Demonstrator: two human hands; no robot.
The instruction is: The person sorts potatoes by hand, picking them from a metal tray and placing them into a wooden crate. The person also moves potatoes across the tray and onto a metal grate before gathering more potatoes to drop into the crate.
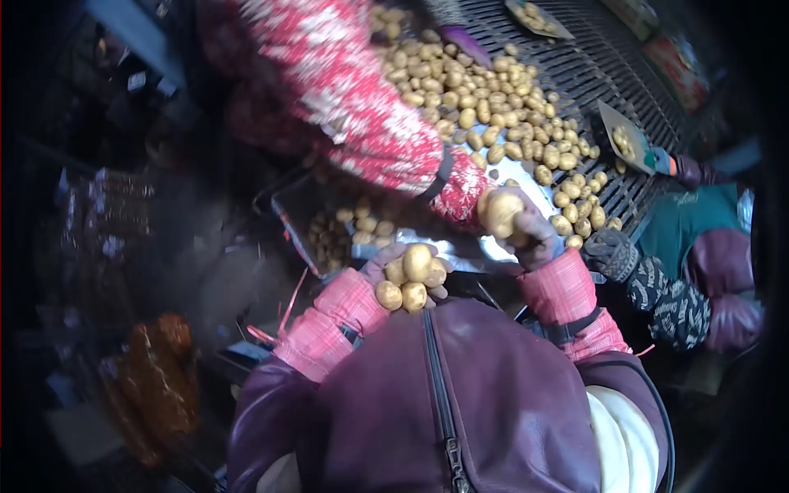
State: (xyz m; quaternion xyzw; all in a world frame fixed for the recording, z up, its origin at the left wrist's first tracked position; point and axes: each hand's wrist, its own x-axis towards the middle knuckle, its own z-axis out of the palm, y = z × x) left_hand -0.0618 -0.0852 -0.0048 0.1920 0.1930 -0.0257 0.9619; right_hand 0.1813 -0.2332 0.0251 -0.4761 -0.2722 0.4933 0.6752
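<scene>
My left hand [380, 264] is cupped palm up in front of my chest, with several potatoes [417, 263] piled in it. Over to the right, my right hand [538, 238] has its fingers curled around a pale, slightly blurred potato [501, 212]. The cuff of another person's red-and-white sleeve [394, 160] comes right up to that potato; that person's hand is mostly hidden. Below both hands lies a shiny metal tray [460, 256] with loose potatoes at its left side. Pink cuffs cover my wrists.
Beyond the tray, a heap of potatoes [493, 107] spreads over a slatted metal grate [608, 62]. At right, a co-worker's dark patterned sleeve and glove [615, 255] reach in near the potatoes. Another hand there holds a scoop-like pan [620, 135]. An orange sack [160, 378] stands at lower left.
</scene>
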